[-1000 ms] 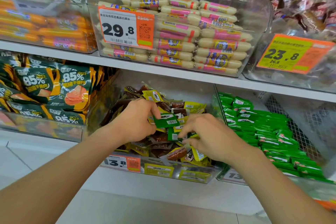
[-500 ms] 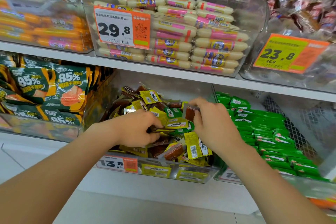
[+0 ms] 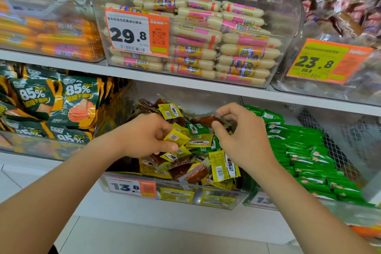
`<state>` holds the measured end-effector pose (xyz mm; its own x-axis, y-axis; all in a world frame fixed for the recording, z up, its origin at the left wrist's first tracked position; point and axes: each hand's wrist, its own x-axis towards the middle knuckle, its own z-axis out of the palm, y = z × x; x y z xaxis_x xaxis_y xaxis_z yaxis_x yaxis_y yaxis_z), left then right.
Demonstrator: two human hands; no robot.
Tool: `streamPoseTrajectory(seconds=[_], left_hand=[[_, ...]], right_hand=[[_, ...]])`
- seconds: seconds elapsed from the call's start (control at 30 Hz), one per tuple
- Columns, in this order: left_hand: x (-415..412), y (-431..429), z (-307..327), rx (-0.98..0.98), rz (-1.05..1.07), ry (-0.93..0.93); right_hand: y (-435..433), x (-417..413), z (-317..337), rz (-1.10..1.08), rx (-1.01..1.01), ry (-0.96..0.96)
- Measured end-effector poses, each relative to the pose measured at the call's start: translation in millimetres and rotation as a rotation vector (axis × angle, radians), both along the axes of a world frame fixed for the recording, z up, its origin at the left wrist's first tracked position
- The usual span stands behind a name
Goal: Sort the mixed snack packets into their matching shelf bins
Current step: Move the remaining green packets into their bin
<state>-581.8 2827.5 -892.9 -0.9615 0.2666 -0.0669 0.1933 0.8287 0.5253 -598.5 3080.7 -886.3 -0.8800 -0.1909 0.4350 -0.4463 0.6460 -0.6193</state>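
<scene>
Down on the lower shelf at the centre of the frame, my left hand (image 3: pixel 147 136) and right hand (image 3: pixel 246 142) are both over the mixed bin (image 3: pixel 198 202), a clear hard-plastic tub with an orange price tag on its front lip. I judge the sorting far from finished: the tub holds a loose heap of yellow and brown packets, and at least one stray green packet (image 3: pixel 196 129) lies on top between my hands, while the green bin (image 3: pixel 265 200) at the right of the frame looks uniformly green. My left fingers (image 3: pixel 166 147) are clamped on a small yellow packet (image 3: pixel 176 137), thumb below and forefinger above. My right fingers (image 3: pixel 225 110) pinch the edge of a clear-wrapped reddish-brown packet (image 3: pixel 207 120) at the back of the heap. The packets are small, flat, pillow-shaped sachets of glossy, crinkly film with printed barcodes, so I expect them to slide easily over one another. What is left, I'd say, is moving the green ones to the right-hand bin and working through the rest of the pile
</scene>
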Motion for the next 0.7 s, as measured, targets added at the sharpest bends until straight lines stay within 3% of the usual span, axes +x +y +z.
streamPoseTrajectory(seconds=[0.1, 0.2, 0.27, 0.33, 0.43, 0.57, 0.63, 0.7], left_hand=[[6.7, 11.5, 7.6, 0.024, 0.087, 0.023], [9.3, 28.3, 18.5, 0.602, 0.216, -0.205], [9.3, 36.2, 22.6, 0.803, 0.249, -0.260], [7.9, 37.3, 17.5, 0.759, 0.299, -0.199], [0.8, 27.1, 3.8, 0.504, 0.401, -0.093], [1.2, 20.4, -1.3, 0.281, 0.307, -0.244], [3.6, 20.5, -0.3, 0.246, 0.291, -0.291], [5.0, 18.9, 1.0, 0.150, 0.294, -0.274]], right_hand=[[-0.5, 1.6, 0.8, 0.044, -0.029, 0.014], [-4.0, 3.0, 2.8, 0.144, -0.170, -0.054], [-8.0, 4.4, 1.3, 0.197, -0.145, -0.069], [-10.0, -1.8, -5.3, 0.169, -0.013, -0.088], [-10.3, -16.9, -14.3, 0.052, 0.368, -0.092], [-19.0, -23.0, -13.7, 0.082, 0.767, -0.327], [-20.6, -27.3, -11.2, 0.125, 0.851, -0.444], [-18.2, -35.5, -10.4, 0.172, 0.802, -0.488]])
